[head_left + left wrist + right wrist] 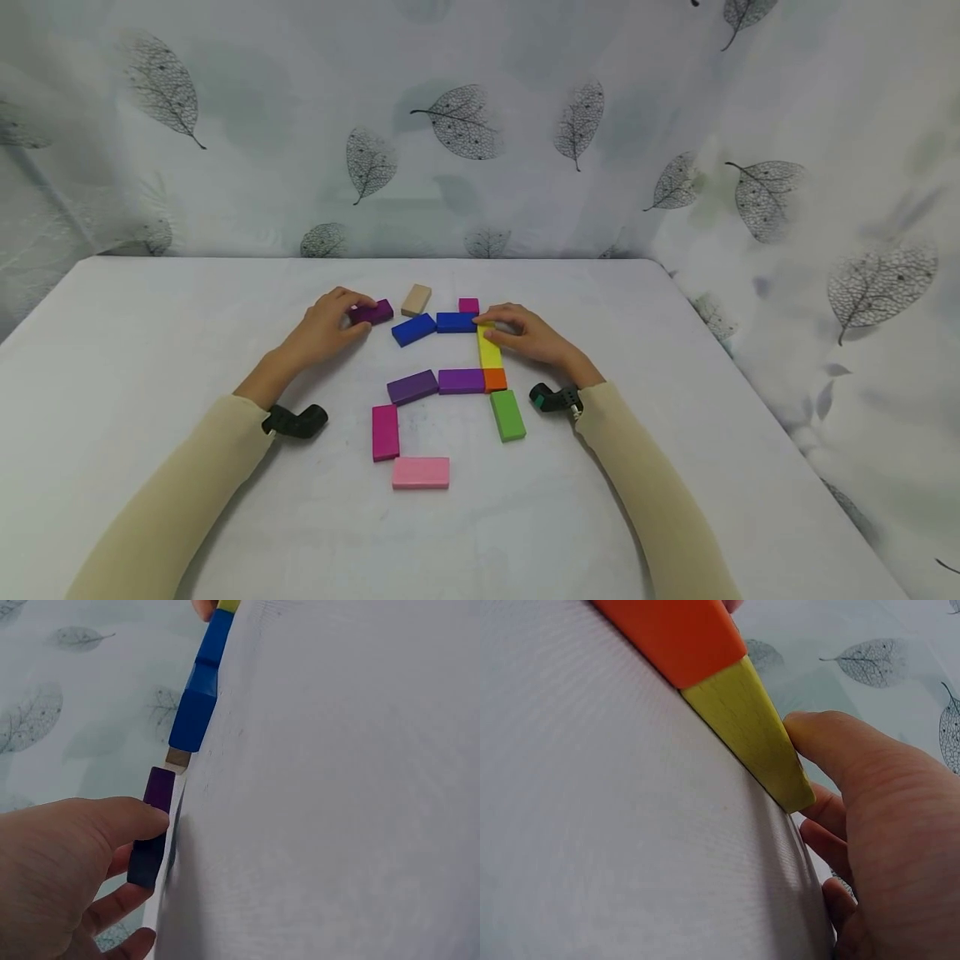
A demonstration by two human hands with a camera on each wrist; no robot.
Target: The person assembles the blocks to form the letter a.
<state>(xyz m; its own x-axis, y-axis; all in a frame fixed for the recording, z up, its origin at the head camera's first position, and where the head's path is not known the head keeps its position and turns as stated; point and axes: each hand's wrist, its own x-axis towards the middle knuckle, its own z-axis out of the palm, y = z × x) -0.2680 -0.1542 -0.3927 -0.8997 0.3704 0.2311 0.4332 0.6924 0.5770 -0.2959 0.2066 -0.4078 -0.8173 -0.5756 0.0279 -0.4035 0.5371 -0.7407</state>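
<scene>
My left hand pinches a dark purple block at the back left of the arrangement. In the left wrist view the thumb presses one face of that purple block, with fingers behind it. A beige block and an angled blue block lie just right of it. My right hand holds the yellow block, thumb and index finger around its far end, beside a second blue block. In the right wrist view the thumb touches the edge of the yellow block.
Below lie two purple blocks, an orange block, a green block, a magenta block and a pink block. A small magenta block sits behind. A leaf-patterned curtain hangs beyond the white table.
</scene>
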